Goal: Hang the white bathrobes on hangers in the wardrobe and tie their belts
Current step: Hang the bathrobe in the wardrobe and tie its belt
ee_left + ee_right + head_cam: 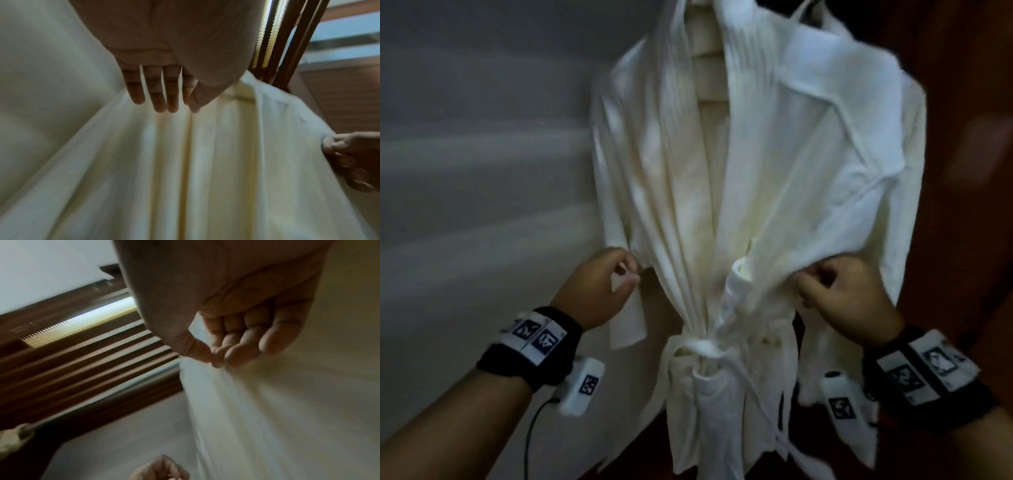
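The white bathrobe [750,164] hangs in the wardrobe, its belt [709,349] knotted at the waist. The right hand [849,294] pinches the front panel just above the knot; the left hand [599,284] pinches the robe's side edge. A hard tug could slide the robe off its hidden hanger. Only the wrist views show the slatted wardrobe door [86,356].

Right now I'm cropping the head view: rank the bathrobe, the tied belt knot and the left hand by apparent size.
1. bathrobe
2. left hand, though it is nearer the camera
3. belt knot
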The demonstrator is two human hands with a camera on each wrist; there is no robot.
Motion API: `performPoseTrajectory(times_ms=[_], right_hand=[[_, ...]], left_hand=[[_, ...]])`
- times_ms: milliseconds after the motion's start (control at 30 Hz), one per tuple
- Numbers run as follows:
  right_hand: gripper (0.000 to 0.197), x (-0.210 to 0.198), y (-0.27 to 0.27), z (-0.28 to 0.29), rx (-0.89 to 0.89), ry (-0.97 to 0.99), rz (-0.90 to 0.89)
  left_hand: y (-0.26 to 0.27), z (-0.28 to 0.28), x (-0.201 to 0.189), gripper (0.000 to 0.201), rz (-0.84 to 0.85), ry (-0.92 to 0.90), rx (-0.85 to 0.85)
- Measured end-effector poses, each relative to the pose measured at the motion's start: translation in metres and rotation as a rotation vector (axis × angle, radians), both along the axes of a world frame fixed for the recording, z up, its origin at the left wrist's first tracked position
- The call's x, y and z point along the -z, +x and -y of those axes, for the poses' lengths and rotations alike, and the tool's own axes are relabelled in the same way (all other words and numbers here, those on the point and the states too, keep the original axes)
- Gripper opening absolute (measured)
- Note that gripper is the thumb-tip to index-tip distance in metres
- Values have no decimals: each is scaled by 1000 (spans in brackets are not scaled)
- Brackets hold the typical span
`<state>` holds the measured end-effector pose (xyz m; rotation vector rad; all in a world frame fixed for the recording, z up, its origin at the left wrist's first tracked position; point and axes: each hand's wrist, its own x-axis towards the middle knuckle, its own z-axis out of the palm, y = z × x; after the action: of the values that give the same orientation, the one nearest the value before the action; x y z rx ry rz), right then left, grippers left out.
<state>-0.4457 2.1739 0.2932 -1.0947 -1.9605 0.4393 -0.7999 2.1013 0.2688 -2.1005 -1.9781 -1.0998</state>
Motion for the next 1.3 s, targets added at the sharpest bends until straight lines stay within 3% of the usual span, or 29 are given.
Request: performPoseTrajectory(times_ms=[100,167,200,267,333,467,600,733,867,1100,1167,1300], right_hand=[[12,-89,6,1,46,305,-108],[5,-139,6,0,118,514,-181],[11,-159,6,-6,148,605,-177],[35,-190,5,-24,207,702,-25],[43,-209,2,-43,198,627,204],[24,-221,7,-81,-9,390,367],[31,-226,22,-115,-18,302,387],[25,-225,28,-139,98,223,412],[30,-218,37,-141,34,243,380],[39,-216,52,-134,-116,309,298],[43,-214,60,-139,-109,274,312],[48,-206,76,-140,-60,293,330]], left_hand=[[13,-26,-98,10,-60,275,-17],[23,-43,-160,24,-86,377,-41],[29,-51,-187,37,-108,401,-55],[44,-66,-233,62,-152,382,-73],[57,-86,-260,73,-199,315,-82],[68,-130,-272,63,-302,208,-167],[81,-156,-277,59,-377,149,-197],[104,-169,-276,52,-358,133,-267],[111,-168,-274,36,-315,152,-330],[126,-146,-276,54,-304,73,-349],[135,-139,-275,54,-300,124,-359],[174,-129,-263,61,-200,392,-384]])
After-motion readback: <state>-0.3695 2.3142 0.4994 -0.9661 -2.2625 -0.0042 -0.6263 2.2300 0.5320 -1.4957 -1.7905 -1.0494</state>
